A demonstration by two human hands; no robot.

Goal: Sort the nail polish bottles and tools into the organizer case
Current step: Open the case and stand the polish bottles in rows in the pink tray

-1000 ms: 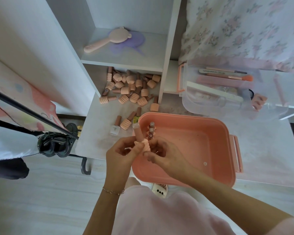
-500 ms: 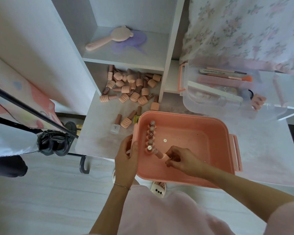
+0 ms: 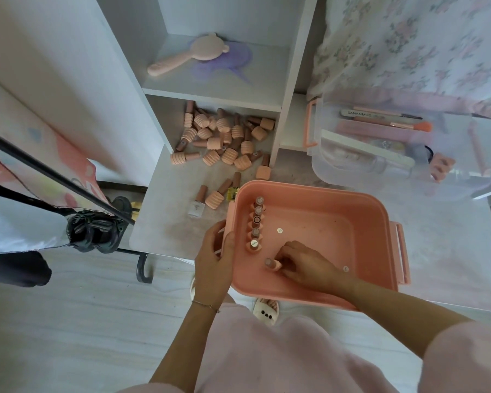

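Note:
A pink organizer case (image 3: 374, 239) sits open on the white table. Along its left inner wall several nail polish bottles (image 3: 256, 222) stand in a row. My right hand (image 3: 301, 265) is inside the case, fingers closed on one peach bottle (image 3: 272, 264) near the front left, just below the row. My left hand (image 3: 214, 259) grips the case's left rim. A pile of loose peach bottles (image 3: 224, 137) lies in the lower shelf opening. Three more bottles (image 3: 216, 194) lie on the table by the case.
A clear lidded tray (image 3: 394, 148) with brushes and nail tools stands behind the case on the right. A pink hairbrush (image 3: 179, 56) rests on the upper shelf. A dark rail and black sneakers (image 3: 97, 228) are at the left; slippers show under the table edge.
Both hands held the bottle above the case's front left corner. My right hand then carried it down inside beside the row, and my left hand moved onto the case's left rim.

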